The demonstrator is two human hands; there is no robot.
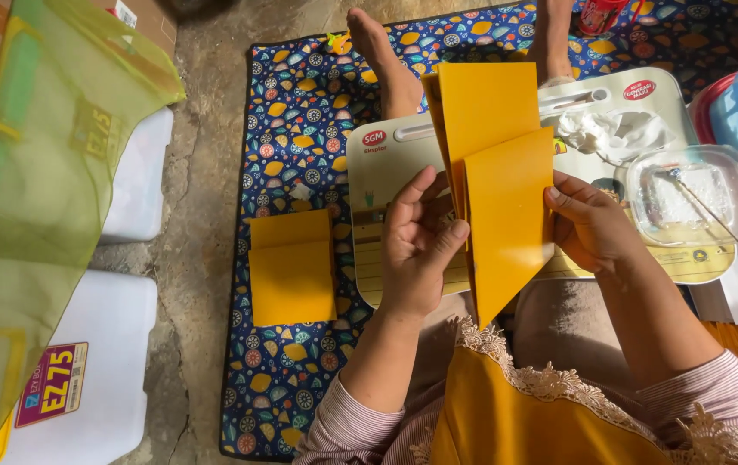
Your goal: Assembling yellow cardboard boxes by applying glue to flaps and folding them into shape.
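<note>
While both hands fold yellow paper [506, 215], a finished envelope [291, 275] lies nearby.

A home floor: patterned mat [300, 112], bare concrete [201, 172].

two hands [416, 250], one held yellow sheet [498, 181] (folded), one folded yellow stack [291, 267]

Smooth matt yellow paper [506, 207]; glossy plastic tub [694, 194]; patterned cloth mat [291, 112]
</note>
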